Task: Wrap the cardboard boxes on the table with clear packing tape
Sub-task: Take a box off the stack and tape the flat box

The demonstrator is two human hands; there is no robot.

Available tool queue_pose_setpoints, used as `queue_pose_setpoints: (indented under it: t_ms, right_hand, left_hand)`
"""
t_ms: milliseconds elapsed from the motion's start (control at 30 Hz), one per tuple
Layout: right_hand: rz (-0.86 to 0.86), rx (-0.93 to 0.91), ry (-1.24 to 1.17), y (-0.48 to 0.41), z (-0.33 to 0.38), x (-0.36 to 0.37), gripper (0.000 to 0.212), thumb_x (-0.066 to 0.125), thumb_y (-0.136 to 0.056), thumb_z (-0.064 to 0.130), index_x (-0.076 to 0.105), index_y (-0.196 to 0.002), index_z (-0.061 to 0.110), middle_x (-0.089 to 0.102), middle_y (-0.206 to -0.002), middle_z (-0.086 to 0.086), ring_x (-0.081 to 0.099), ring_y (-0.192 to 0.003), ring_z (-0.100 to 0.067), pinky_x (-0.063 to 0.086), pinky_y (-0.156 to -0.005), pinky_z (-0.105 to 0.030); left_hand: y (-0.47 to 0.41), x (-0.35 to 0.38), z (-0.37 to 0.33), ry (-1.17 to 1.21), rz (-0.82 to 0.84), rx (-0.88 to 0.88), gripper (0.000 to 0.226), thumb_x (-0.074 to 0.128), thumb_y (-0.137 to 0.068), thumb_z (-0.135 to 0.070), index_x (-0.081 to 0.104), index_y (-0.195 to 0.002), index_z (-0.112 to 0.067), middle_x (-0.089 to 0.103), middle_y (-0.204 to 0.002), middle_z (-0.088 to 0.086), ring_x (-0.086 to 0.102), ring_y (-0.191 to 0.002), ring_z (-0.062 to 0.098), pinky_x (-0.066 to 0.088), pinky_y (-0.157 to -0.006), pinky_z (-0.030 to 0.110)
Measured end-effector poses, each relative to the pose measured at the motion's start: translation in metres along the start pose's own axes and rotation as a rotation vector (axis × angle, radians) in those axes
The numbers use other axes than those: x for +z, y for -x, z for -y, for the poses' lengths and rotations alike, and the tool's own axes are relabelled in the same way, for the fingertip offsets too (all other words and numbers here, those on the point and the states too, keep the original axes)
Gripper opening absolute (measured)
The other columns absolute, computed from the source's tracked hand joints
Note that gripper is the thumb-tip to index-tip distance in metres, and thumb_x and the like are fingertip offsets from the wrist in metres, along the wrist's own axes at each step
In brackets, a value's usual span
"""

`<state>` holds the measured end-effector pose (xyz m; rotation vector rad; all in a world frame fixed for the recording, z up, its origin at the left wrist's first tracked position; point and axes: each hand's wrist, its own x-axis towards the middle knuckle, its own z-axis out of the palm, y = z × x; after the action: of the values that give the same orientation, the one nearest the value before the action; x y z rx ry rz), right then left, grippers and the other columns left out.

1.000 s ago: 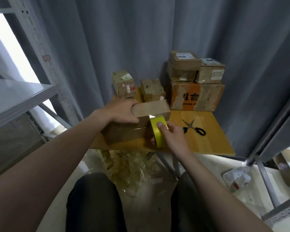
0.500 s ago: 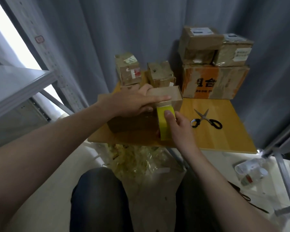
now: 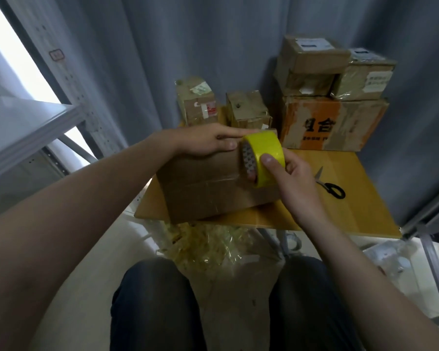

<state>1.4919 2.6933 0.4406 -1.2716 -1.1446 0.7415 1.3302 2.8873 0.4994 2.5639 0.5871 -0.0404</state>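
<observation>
Two hands work at frame centre: our left hand (image 3: 208, 140) presses flat on the box (image 3: 213, 188), our right hand (image 3: 287, 173) pinches the tape roll (image 3: 264, 158) (light, rigid, best gripped across its rim).

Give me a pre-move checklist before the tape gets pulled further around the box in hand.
1. Left hand steadying the box: ok, it presses flat on the top.
2. Right hand gripping the tape roll: ok, thumb on the yellow outer face.
3. Roll held against the box: ok, it sits at the upper right edge.
4. Tape end stuck to the cardboard: cannot tell, clear film is hard to see.
5. Scissors available for cutting: ok, on the table, right of the box.
6. Box fully supported: not ok, its near edge overhangs the table.
</observation>
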Motion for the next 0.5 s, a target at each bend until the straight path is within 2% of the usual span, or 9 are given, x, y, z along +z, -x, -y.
queue_pose_setpoints:
  t_ms: [100, 167, 233, 300, 333, 400, 433, 500]
  right_hand:
    - [-0.028, -0.076, 0.019, -0.021, -0.013, 0.010, 0.012, 0.058, -0.105, 0.023, 0.066, -0.110, 0.017, 0.070, -0.079, 0.025, 0.064, -0.074, 0.008, 0.046, -0.064, -0.008]
    - [-0.018, -0.106, 0.036, -0.036, -0.020, 0.016, 0.008, 0.058, -0.105, 0.023, 0.065, -0.109, 0.022, 0.070, -0.083, 0.024, 0.064, -0.077, 0.007, 0.047, -0.067, -0.010]
    - [-0.016, -0.111, 0.051, -0.052, -0.028, 0.020, 0.008, 0.059, -0.105, 0.025, 0.065, -0.110, 0.026, 0.072, -0.089, 0.023, 0.065, -0.084, 0.005, 0.049, -0.073, -0.012]
    - [-0.015, -0.079, 0.056, -0.068, -0.034, 0.022, 0.009, 0.059, -0.105, 0.025, 0.065, -0.110, 0.027, 0.074, -0.091, 0.022, 0.068, -0.088, 0.005, 0.050, -0.077, -0.014]
    - [-0.010, -0.055, 0.060, -0.076, -0.037, 0.024, 0.008, 0.058, -0.105, 0.026, 0.065, -0.110, 0.027, 0.074, -0.091, 0.021, 0.068, -0.088, 0.004, 0.050, -0.079, -0.016]
    - [-0.017, -0.010, 0.073, -0.089, -0.041, 0.029, 0.009, 0.057, -0.106, 0.030, 0.066, -0.107, 0.028, 0.075, -0.088, 0.019, 0.069, -0.087, 0.004, 0.051, -0.080, -0.019]
    - [-0.020, 0.014, 0.079, -0.093, -0.043, 0.032, 0.010, 0.057, -0.106, 0.031, 0.066, -0.105, 0.028, 0.075, -0.085, 0.019, 0.070, -0.084, 0.004, 0.051, -0.078, -0.017]
    - [-0.037, 0.045, 0.083, -0.100, -0.048, 0.038, 0.014, 0.056, -0.106, 0.033, 0.067, -0.104, 0.024, 0.076, -0.082, 0.016, 0.071, -0.081, 0.003, 0.052, -0.074, -0.015]
  left_hand:
    - [-0.008, 0.004, 0.010, -0.155, -0.145, -0.065, 0.045, 0.046, -0.110, -0.030, 0.041, -0.154, -0.041, 0.052, -0.143, -0.011, 0.048, -0.132, 0.015, 0.034, -0.103, 0.027]
    - [-0.011, 0.015, 0.019, -0.413, -0.261, -0.195, 0.048, 0.046, -0.108, -0.038, 0.042, -0.155, -0.029, 0.055, -0.145, 0.005, 0.051, -0.130, 0.029, 0.042, -0.102, 0.040]
    - [-0.008, 0.031, 0.019, -0.593, -0.341, -0.357, 0.058, 0.048, -0.104, -0.041, 0.033, -0.158, -0.025, 0.041, -0.156, 0.012, 0.040, -0.141, 0.036, 0.036, -0.112, 0.058]
    - [-0.001, 0.048, 0.007, -0.527, -0.306, -0.367, 0.067, 0.048, -0.103, -0.046, 0.023, -0.161, -0.022, 0.023, -0.166, 0.011, 0.020, -0.153, 0.037, 0.019, -0.119, 0.068]
    - [0.002, 0.057, 0.002, -0.465, -0.232, -0.360, 0.079, 0.050, -0.101, -0.055, 0.015, -0.163, -0.020, 0.013, -0.170, 0.008, 0.010, -0.157, 0.035, 0.012, -0.122, 0.067]
    - [0.003, 0.080, 0.004, -0.350, -0.094, -0.407, 0.117, 0.059, -0.085, -0.077, -0.004, -0.164, -0.018, -0.003, -0.173, 0.004, -0.004, -0.158, 0.035, 0.008, -0.124, 0.066]
    - [0.001, 0.092, 0.009, -0.315, -0.057, -0.445, 0.131, 0.060, -0.076, -0.086, -0.011, -0.164, -0.020, -0.010, -0.173, 0.003, -0.009, -0.158, 0.036, 0.008, -0.121, 0.071]
    - [-0.005, 0.110, 0.018, -0.286, -0.041, -0.501, 0.138, 0.057, -0.071, -0.092, -0.020, -0.162, -0.021, -0.018, -0.171, 0.001, -0.017, -0.156, 0.039, 0.004, -0.115, 0.080]
